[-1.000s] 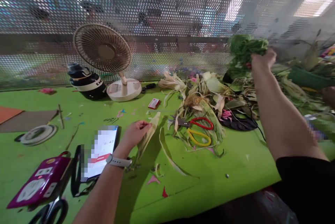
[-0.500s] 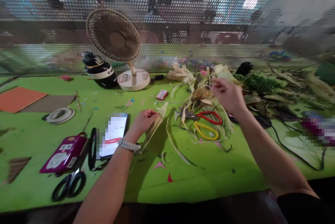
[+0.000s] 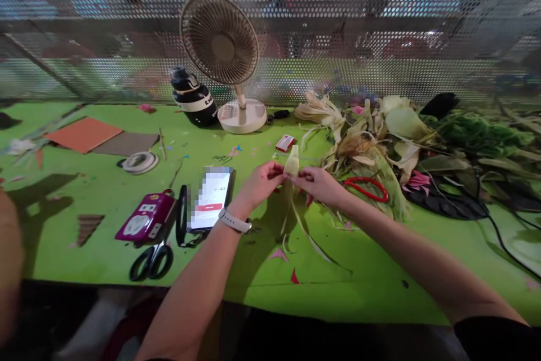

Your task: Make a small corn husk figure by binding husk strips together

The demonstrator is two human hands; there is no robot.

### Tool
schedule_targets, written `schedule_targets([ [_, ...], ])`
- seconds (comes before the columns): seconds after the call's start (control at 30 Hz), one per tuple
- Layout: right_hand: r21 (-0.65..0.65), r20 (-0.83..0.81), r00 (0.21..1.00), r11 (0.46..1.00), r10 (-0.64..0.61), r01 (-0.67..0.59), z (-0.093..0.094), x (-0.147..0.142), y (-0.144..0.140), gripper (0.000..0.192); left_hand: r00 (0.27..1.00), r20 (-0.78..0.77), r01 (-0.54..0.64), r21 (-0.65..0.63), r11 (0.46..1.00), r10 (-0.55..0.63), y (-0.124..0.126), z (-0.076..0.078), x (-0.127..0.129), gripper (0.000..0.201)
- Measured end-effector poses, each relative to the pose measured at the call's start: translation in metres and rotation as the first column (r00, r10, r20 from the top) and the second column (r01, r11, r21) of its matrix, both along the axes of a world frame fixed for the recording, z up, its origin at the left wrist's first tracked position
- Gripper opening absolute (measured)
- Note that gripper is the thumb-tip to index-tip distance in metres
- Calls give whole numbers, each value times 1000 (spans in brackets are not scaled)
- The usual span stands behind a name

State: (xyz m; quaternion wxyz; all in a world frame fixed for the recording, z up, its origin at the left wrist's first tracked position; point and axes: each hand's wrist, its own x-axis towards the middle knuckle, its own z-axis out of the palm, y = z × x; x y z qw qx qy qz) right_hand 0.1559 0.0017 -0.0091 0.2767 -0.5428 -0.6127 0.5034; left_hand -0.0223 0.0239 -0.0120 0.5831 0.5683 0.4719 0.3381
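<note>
A pale strip of corn husk [image 3: 292,163] stands upright between my two hands, over the middle of the green table. My left hand [image 3: 267,181], with a pale watch on its wrist, pinches the husk from the left side. From the right, the fingers of my right hand [image 3: 316,183] close on the same husk, close to the left fingertips. Below them, a thin husk strand [image 3: 315,245] curls across the table. Past my right forearm, the red handle of a pair of scissors [image 3: 374,188] shows; the rest is mostly hidden.
A heap of corn husks [image 3: 372,152] fills the right back, with a black cable beside it. A fan [image 3: 224,48] and a black bottle [image 3: 194,99] stand behind. At left lie a phone [image 3: 213,197], purple pouch [image 3: 147,215], black scissors [image 3: 152,262], tape roll [image 3: 140,162] and an orange sheet [image 3: 84,134].
My right hand has come left from the husk heap and now meets my left hand at the husk strip. The view has turned left, and part of another person's arm shows at the left edge.
</note>
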Motion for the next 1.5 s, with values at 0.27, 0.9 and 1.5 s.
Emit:
schedule_targets([
  [0.27, 58, -273, 957, 992, -95, 115, -7, 5, 2, 31, 998, 41, 60, -75, 995, -57, -7, 9, 2, 24],
  [0.9, -1, -179, 982, 998, 54, -55, 8, 10, -4, 21, 979, -22, 201, -23, 979, -201, -9, 11, 0, 24],
  [1.5, 101, -62, 976, 974, 210, -203, 6, 15, -2, 16, 964, -48, 264, 21, 964, -262, -10, 14, -1, 32],
])
